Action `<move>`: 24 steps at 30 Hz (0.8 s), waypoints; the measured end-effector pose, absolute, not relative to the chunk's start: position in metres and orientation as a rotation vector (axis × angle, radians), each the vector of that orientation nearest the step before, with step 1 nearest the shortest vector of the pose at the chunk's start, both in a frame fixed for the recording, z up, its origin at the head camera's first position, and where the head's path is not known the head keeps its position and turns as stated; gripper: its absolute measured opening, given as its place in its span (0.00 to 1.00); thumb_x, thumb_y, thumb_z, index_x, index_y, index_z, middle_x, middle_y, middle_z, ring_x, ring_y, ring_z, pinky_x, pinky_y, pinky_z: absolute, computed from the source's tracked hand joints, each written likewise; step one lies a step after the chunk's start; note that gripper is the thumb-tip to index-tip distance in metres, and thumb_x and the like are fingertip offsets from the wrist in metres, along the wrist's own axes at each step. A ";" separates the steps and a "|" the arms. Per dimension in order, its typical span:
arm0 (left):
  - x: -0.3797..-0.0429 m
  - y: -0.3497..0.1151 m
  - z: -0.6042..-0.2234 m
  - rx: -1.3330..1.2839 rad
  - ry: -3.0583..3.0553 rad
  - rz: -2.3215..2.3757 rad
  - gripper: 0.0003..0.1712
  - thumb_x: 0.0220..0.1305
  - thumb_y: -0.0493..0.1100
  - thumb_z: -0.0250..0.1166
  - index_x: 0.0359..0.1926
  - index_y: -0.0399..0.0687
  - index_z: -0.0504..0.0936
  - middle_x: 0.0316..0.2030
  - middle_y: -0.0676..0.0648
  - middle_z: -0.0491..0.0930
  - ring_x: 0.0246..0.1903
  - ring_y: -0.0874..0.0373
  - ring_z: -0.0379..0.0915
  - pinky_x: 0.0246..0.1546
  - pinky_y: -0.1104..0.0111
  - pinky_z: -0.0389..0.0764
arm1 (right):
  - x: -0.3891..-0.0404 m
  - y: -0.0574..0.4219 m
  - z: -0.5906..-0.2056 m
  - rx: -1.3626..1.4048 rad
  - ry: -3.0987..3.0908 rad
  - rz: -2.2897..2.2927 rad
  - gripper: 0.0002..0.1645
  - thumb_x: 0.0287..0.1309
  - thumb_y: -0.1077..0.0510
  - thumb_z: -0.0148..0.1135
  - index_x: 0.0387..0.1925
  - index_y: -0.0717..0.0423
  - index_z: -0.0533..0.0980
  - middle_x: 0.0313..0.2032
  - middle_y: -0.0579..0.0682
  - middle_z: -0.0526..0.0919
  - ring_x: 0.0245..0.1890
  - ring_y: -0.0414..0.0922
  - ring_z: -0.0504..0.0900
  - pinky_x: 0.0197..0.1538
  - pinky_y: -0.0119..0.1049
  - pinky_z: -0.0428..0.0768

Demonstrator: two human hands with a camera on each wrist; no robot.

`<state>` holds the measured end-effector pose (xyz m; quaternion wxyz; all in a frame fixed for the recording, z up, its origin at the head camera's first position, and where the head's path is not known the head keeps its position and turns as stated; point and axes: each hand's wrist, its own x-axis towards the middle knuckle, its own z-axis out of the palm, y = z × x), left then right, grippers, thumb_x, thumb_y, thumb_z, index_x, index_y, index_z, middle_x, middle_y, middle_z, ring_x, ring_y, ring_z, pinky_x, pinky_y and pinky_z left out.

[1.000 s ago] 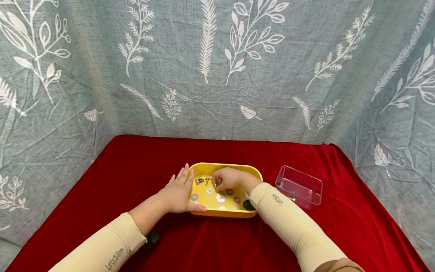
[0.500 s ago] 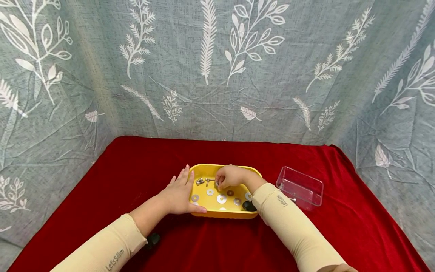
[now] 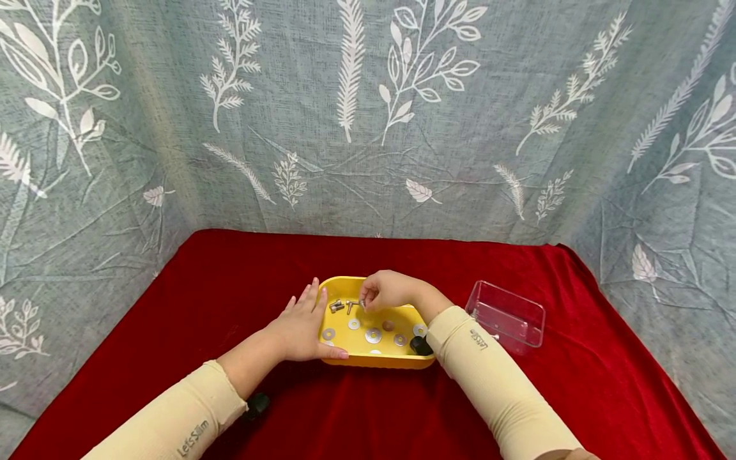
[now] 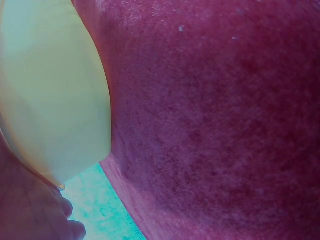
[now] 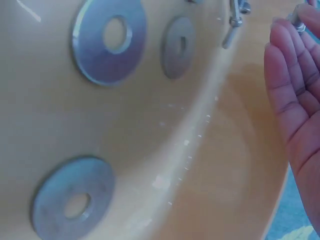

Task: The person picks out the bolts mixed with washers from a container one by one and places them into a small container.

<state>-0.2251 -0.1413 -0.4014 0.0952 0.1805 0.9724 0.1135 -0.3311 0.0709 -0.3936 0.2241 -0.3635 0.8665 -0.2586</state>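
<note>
A yellow plastic bin [image 3: 376,361] stands on the red cloth. My left hand [image 3: 301,326] rests against its left end in the head view, fingers straight along the side and thumb over the near rim. Over the bin's back part, my right hand [image 3: 388,291] pinches a small metal bolt [image 5: 298,25] between thumb and fingertips; the fingers hide much of it. Several bolts [image 3: 337,307] lie at the back left of the bin floor. Flat metal washers [image 5: 90,45] are spread over the rest. The left wrist view shows the bin's outer wall [image 4: 55,90].
A clear plastic box [image 3: 526,313] stands right of the bin, with a bolt [image 3: 496,337] near its left side, partly behind the right sleeve. A black object [image 3: 421,345] sits in the bin's near right corner. Another dark object [image 3: 259,404] lies beside the left sleeve.
My right hand has moved up and toward the bin's back wall, away from the washers, with the bolt in its fingertips. My left hand has stayed in place.
</note>
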 end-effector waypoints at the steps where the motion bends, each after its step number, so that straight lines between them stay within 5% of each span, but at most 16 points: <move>1: -0.225 -0.141 -0.401 0.534 2.883 0.336 0.74 0.38 0.79 0.58 0.69 0.34 0.38 0.69 0.35 0.27 0.69 0.43 0.28 0.65 0.48 0.41 | -0.331 0.071 -0.392 -1.009 2.390 -0.721 0.03 0.52 0.62 0.64 0.30 0.51 0.78 0.27 0.41 0.80 0.29 0.36 0.75 0.35 0.27 0.74; 24: -0.224 -0.141 -0.402 0.547 2.899 0.346 0.74 0.37 0.80 0.58 0.69 0.32 0.39 0.69 0.34 0.28 0.69 0.42 0.29 0.65 0.48 0.42 | -0.323 0.104 -0.345 -1.035 2.383 -0.890 0.06 0.53 0.62 0.64 0.35 0.56 0.78 0.28 0.46 0.80 0.31 0.41 0.77 0.38 0.31 0.77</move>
